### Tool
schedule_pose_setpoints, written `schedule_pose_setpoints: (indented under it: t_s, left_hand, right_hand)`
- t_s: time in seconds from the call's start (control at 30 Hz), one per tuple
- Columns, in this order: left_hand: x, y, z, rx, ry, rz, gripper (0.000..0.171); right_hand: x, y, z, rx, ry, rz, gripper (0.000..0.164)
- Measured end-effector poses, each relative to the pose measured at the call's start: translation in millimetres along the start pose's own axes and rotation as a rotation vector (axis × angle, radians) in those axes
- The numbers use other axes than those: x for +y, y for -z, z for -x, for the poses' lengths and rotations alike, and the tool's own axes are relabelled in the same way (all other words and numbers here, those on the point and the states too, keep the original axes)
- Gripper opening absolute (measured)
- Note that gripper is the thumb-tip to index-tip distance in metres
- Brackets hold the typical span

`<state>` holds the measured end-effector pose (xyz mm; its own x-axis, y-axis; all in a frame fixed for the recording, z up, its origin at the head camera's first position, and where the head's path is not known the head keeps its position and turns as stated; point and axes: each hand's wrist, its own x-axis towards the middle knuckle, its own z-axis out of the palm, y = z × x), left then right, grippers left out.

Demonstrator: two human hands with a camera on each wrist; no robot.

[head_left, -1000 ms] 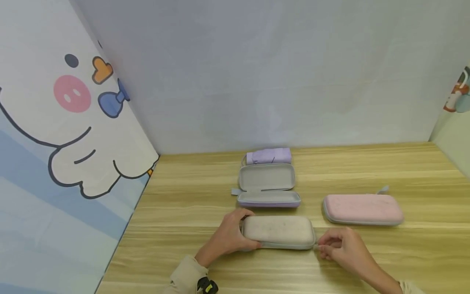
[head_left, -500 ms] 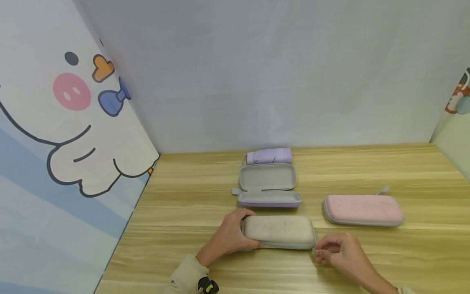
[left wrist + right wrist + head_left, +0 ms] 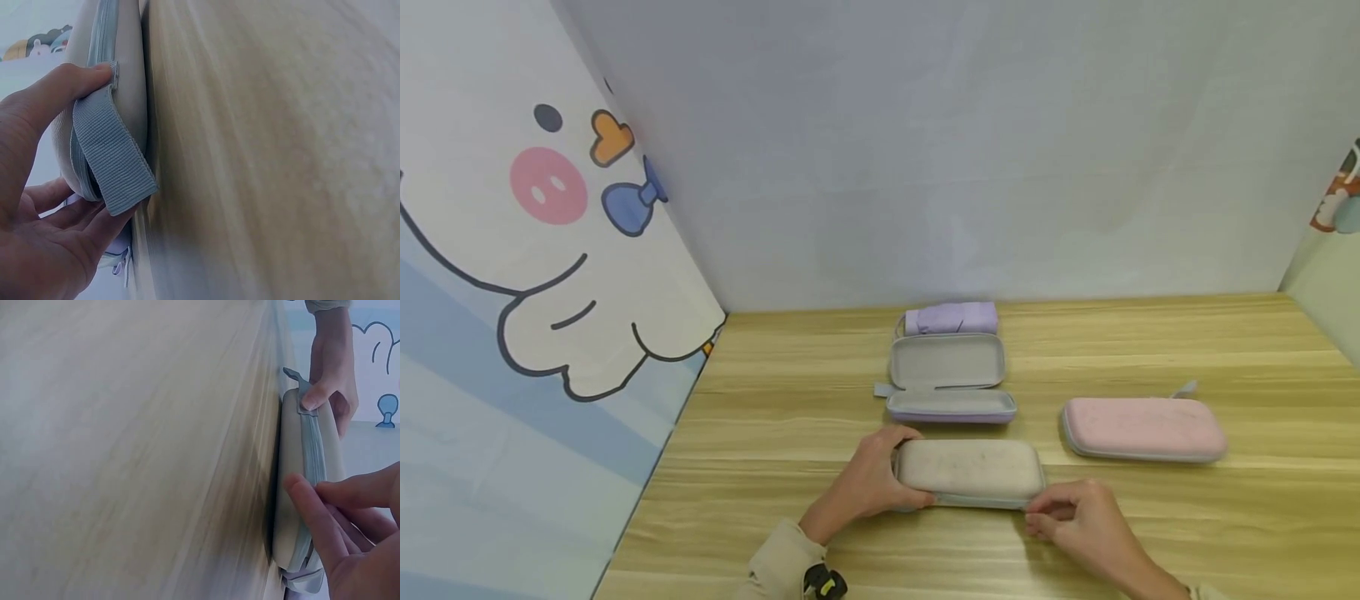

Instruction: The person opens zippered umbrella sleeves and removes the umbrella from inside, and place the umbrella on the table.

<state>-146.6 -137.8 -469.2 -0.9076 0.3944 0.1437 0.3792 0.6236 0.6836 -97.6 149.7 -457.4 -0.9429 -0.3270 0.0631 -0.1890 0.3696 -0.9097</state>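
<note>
R. hand (image 3: 1084,527) is shifted L. & twd. near side vs. 1 s ago. Fingertips (image 3: 1042,497), prev. placed at R. end of beige case (image 3: 970,467), are now brought round R. front corner & positioned at zip seam (image 3: 312,451) on near long side. R. forearm (image 3: 1138,571) & cuff (image 3: 1206,592) are likewise carried L.; less cuff is seen.

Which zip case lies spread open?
The purple zip case, farthest back, its grey lining exposed; neither the beige zip case nor the pink zip case lies spread open.
</note>
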Motion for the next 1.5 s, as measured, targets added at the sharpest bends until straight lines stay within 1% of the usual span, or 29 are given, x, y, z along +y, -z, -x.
schedule_pose_setpoints:
  t_s: [0.17, 0.27, 0.4, 0.87, 1.13, 1.3, 1.5]
  left_hand:
    - [0.5, 0.3, 0.3, -0.02, 0.012, 0.007, 0.066]
    - [0.1, 0.2, 0.6, -0.025, 0.022, 0.01, 0.066]
    - [-0.6, 0.3, 0.8, -0.02, 0.025, 0.003, 0.067]
    - [-1.5, -0.4, 0.4, -0.016, 0.02, 0.002, 0.067]
    - [-2.5, -1.8, 0.1, -0.008, 0.018, 0.003, 0.067]
    - [-2.5, -2.0, 0.2, -0.004, 0.013, 0.006, 0.067]
    - [-2.2, -1.1, 0.8, -0.014, 0.026, 0.013, 0.067]
  right_hand:
    - [-4.6, -4.4, -0.2, 0.013, 0.01, 0.024, 0.005]
    - [-6.1, -6.3, -0.3, 0.019, 0.038, 0.034, 0.006]
    - [-6.7, -8.2, -0.5, 0.028, 0.078, 0.066, 0.008]
    - [-10.5, -14.8, -2.6, 0.034, 0.129, 0.152, 0.012]
    - [-10.3, -19.9, -4.4, 0.042, 0.168, 0.158, 0.013]
    - [-10.0, -23.0, -5.3, 0.037, 0.171, 0.159, 0.011]
    - [-10.3, -24.5, -6.7, 0.031, 0.188, 0.154, 0.011]
